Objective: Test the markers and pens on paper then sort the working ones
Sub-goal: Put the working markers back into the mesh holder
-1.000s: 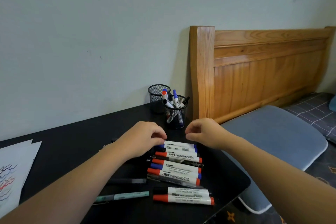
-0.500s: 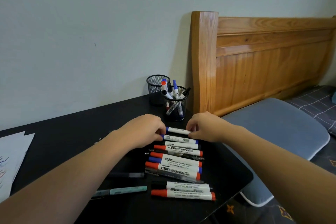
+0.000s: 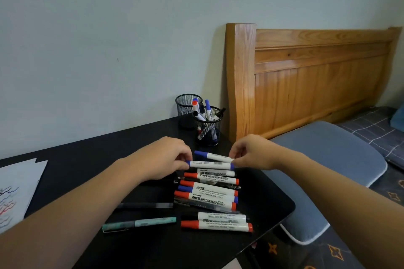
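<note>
Spanning the lower view, a black desk (image 3: 65, 172) carries scribbled paper (image 3: 15, 190) at left and two mesh cups (image 3: 207, 129) by the wall. Whiteboard markers (image 3: 207, 199) lie in a row mid-desk. At its far end, the left hand (image 3: 161, 159) pinches one blue-capped marker (image 3: 209, 164); the right hand (image 3: 251, 152) pinches another (image 3: 213, 155).

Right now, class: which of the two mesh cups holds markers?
The nearer mesh cup, beside the headboard; markers stick out of it. The one behind shows none.
</note>
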